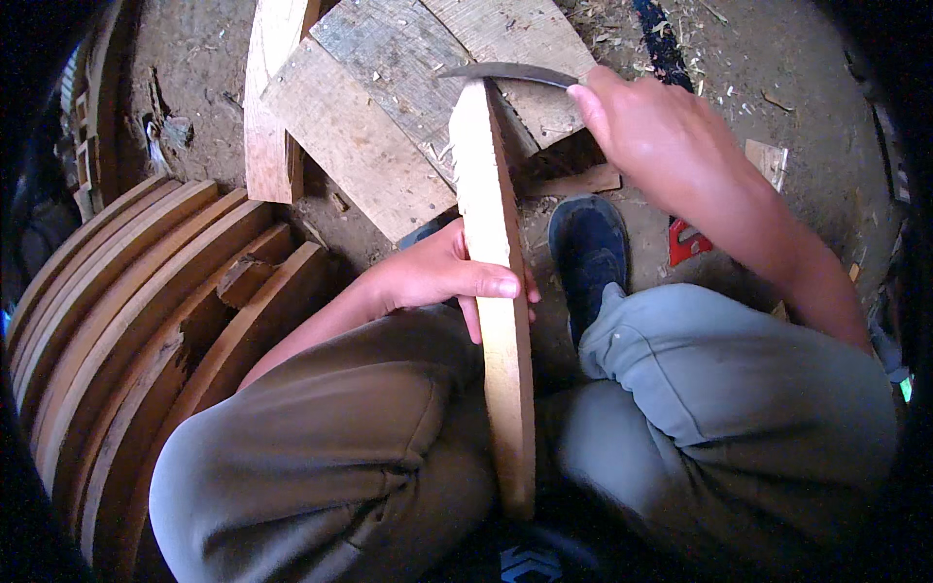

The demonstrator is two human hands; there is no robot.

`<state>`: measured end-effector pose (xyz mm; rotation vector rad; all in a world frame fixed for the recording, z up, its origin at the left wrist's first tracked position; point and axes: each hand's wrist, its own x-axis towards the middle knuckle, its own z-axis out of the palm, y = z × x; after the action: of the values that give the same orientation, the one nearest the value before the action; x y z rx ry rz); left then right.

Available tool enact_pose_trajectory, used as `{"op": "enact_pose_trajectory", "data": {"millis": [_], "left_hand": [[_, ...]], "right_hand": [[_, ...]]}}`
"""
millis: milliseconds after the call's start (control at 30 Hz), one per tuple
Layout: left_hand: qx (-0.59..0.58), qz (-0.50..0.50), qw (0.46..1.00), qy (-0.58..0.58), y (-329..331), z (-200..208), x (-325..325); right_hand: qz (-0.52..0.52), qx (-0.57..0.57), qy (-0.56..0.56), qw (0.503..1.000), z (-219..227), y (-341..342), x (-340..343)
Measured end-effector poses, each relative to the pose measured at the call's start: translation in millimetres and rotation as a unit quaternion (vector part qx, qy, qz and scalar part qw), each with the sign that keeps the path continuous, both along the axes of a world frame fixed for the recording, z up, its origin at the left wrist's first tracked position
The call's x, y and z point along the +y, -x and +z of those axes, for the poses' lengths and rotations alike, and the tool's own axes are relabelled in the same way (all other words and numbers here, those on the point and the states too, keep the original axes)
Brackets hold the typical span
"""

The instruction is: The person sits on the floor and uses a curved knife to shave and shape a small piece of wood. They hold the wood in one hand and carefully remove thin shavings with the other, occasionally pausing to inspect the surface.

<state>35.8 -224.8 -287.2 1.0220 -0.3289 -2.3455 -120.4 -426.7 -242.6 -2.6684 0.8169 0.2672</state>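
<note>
A long pale piece of wood (507, 360) stands up between my knees, its upper end leaning over wooden boards. My left hand (457, 272) grips it around the middle, thumb across its face. In my right hand (646, 121) is a knife with a curved dark blade (510, 71); its handle is hidden in the fist. The blade lies across the wood's top end, and I cannot tell if it is cutting in. Rough, splintered fibres show along the wood's upper left edge.
Several curved wooden pieces (155, 253) are stacked at the left. Flat boards (364, 146) lie ahead on a dirt floor (719, 58) strewn with shavings. Another plank (274, 117) stands at the upper left. A red object (688, 243) lies right of my dark shoe (589, 253).
</note>
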Motion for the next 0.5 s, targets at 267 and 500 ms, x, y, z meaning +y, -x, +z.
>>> {"op": "enact_pose_trajectory", "data": {"millis": [267, 500], "left_hand": [[-0.008, 0.034, 0.998, 0.046, -6, 0, 10], [-0.009, 0.041, 0.998, 0.036, -5, 0, 14]], "right_hand": [[-0.006, 0.036, -0.065, 0.997, 17, 7, 4], [0.017, 0.014, -0.013, 1.0, 1, 6, 14]]}}
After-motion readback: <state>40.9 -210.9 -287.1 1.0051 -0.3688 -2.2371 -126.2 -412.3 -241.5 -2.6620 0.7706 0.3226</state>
